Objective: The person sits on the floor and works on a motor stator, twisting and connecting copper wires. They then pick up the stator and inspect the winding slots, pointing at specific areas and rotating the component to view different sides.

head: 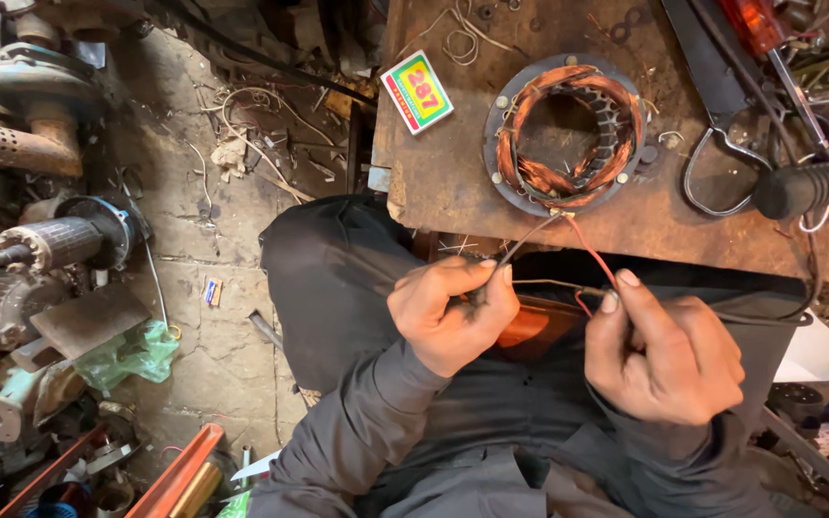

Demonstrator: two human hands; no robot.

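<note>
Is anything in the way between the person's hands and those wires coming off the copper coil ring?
Nothing visible. The left hand and right hand already pinch the wire leads, which run clear over the table's edge to the stator ring.

light: soft, even daylight | shadows: faint, dark lap | glare: none | focus: sharp centre | edges: slightly stretched

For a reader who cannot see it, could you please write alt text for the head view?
Left hand and right hand pinch thin wire leads running from a copper-wound stator on a rusty workbench.
</note>
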